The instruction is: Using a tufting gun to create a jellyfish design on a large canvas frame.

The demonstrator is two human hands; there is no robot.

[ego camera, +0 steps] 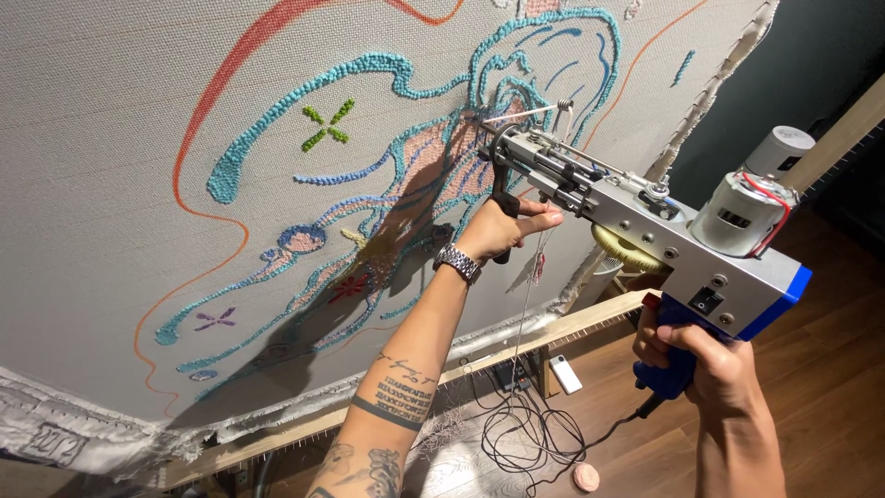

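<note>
A grey and blue tufting gun (645, 226) points its needle at a stretched beige cloth (111, 138) covered with turquoise, pink and orange tufted lines. My right hand (701, 364) is wrapped around the gun's blue rear grip. My left hand (505, 226), with a metal watch on the wrist, closes on the black front handle just below the needle. The needle tip touches the cloth inside a pink patch edged in turquoise. A pale yarn strand runs down from the gun.
A wooden frame bar (553, 327) holds the cloth's lower edge. Below it, on the wooden floor, lie a tangle of black cable (530, 433), a small white device (565, 373) and a round pink object (585, 477). A dark wall stands at the right.
</note>
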